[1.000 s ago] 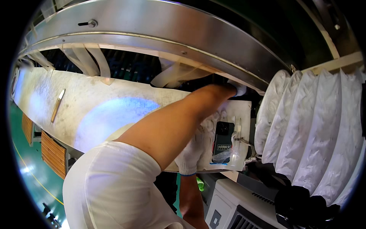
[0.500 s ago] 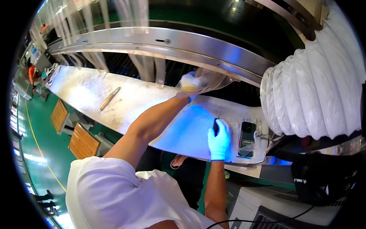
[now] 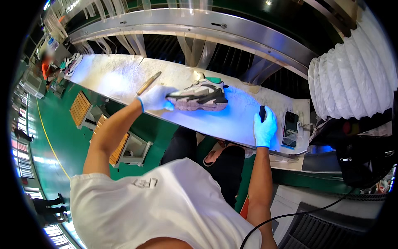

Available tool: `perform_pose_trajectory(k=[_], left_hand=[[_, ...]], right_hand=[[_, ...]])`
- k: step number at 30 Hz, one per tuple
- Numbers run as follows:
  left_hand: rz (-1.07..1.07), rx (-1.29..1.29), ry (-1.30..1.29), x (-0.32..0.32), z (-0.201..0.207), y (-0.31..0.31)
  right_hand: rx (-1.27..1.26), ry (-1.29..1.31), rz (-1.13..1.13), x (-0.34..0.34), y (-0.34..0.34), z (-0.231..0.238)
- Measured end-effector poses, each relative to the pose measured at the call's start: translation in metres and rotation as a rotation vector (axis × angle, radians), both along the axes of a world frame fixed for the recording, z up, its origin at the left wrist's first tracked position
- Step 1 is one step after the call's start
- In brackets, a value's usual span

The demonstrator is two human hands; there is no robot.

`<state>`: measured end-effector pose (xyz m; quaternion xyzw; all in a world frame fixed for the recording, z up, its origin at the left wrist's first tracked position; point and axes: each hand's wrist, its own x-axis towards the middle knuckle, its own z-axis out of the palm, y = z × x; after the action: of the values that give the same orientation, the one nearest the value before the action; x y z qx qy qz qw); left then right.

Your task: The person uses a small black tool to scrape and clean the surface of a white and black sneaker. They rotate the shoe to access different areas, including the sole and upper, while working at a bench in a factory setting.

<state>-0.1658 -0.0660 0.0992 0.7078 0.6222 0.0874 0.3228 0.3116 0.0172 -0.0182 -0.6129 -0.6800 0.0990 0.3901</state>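
My left hand (image 3: 157, 98), in a white knitted glove, grips one end of a chunky sneaker (image 3: 201, 99) in white, grey and black with a green patch at its collar. The sneaker is held sole toward me over the pale worktop (image 3: 120, 85). My right hand (image 3: 265, 129), gloved and lit blue, has its fingers closed round a small black object (image 3: 262, 112), mostly hidden by the glove. Blue light falls on the worktop between the sneaker and that hand. Left of the sneaker lies a slim wooden-handled tool (image 3: 148, 83).
A black phone (image 3: 290, 128) lies right of my right hand. Behind the worktop runs a metal rail (image 3: 178, 23) with clear plastic strips (image 3: 203, 47). A white ribbed duct (image 3: 352, 76) stands at the right. More shoes (image 3: 73, 64) rest at the far left end; a person (image 3: 46, 66) is beyond.
My left hand has come back from behind the plastic strips with the sneaker in it. The right hand still holds the black object. The whole view has shifted.
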Motion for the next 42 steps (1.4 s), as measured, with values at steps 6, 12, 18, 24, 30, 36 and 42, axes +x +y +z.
perform_pose_trajectory(k=[6,12,18,24,30,36,42], left_hand=[[0.128,-0.226,-0.377,0.046,0.013,0.083],[-0.111,0.273,0.040,0.114,0.014,0.024],[-0.079,0.430,0.077,0.117,0.010,0.001],[-0.127,0.490,0.127,0.110,0.005,-0.004],[-0.170,0.410,0.118,0.095,0.006,-0.011],[-0.161,0.425,0.068,0.094,0.000,-0.006],[-0.130,0.386,0.073,0.092,-0.001,0.000]], right_hand=[[-0.072,-0.271,-0.131,-0.008,0.002,0.008],[-0.155,-0.191,-0.152,-0.008,-0.003,-0.005],[-0.225,-0.130,-0.021,-0.015,-0.010,0.012],[-0.182,-0.180,-0.002,-0.012,-0.010,0.010],[-0.159,-0.176,0.021,-0.014,-0.008,0.009],[-0.086,-0.145,0.051,-0.008,-0.005,0.008],[-0.508,0.895,0.186,-0.041,-0.008,0.053]])
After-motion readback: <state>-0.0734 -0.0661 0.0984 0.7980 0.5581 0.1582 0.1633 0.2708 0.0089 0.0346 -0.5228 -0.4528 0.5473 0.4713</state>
